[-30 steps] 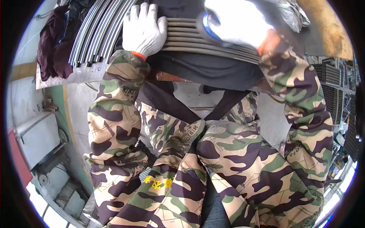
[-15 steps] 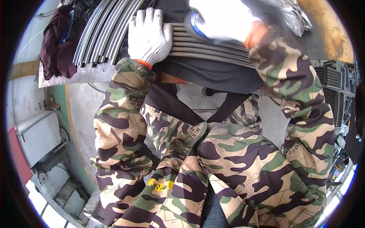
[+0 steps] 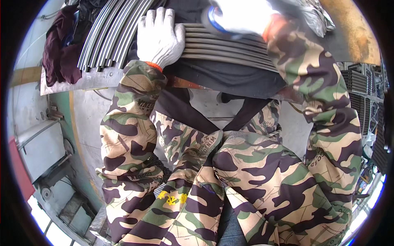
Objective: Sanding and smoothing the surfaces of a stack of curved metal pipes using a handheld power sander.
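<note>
Gloved fingers [image 3: 158,18] of the left hand [image 3: 159,37] lie flat and close together, pointing away from the worker, pressed palm-down on a bundle of thin grey curved metal rods [image 3: 221,46] laid across the dark bench top [image 3: 230,78]. They grip nothing; the white knitted glove with its orange cuff simply rests on the rods where the bundle bends.

To the right and a little farther off, the right hand [image 3: 242,14], also in a white glove, is blurred and bright. It appears closed round a round tool with a blue ring [image 3: 212,20] that touches the top of the same rods, though how tightly the fingers clasp cannot be told.

The rods run in a long arc: from the far left they sweep toward the left hand, then stretch away to the right under the right hand. Their long axis therefore lies crosswise to the left fingers and passes directly beneath both hands, the left hand being nearer the bend.

Farther left, a dark maroon cloth [image 3: 61,49] is heaped beside the rod ends on a pale metal plate [image 3: 82,80]. Camouflage sleeves and trousers fill the near view, above a grey workshop floor [image 3: 88,119].
</note>
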A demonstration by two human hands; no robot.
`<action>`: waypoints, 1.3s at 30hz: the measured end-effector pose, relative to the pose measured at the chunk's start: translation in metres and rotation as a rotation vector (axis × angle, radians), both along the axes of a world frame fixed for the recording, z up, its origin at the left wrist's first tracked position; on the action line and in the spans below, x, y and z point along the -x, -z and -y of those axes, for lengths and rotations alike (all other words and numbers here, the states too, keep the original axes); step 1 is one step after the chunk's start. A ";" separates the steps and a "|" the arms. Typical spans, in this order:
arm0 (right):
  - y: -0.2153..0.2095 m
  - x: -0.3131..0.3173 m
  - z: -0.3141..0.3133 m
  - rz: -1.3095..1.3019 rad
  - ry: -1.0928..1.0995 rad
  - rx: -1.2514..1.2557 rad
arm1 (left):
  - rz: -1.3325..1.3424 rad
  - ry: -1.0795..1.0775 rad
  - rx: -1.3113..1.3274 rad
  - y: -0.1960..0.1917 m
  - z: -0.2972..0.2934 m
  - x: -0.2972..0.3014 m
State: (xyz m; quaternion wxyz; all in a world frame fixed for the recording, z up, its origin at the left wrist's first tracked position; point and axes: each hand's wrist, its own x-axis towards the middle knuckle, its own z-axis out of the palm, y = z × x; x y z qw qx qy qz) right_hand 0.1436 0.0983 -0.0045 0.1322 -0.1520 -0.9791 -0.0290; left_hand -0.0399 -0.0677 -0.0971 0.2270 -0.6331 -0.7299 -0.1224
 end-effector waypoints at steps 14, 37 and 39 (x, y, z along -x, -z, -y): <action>-0.010 -0.015 -0.002 0.105 0.058 0.057 | 0.053 0.030 0.007 0.010 -0.013 -0.005; -0.015 -0.032 0.028 0.062 -0.039 0.125 | -0.109 0.093 -0.171 0.015 -0.029 0.007; -0.007 -0.033 0.025 0.043 -0.056 0.095 | -0.180 0.136 -0.145 0.012 -0.029 0.009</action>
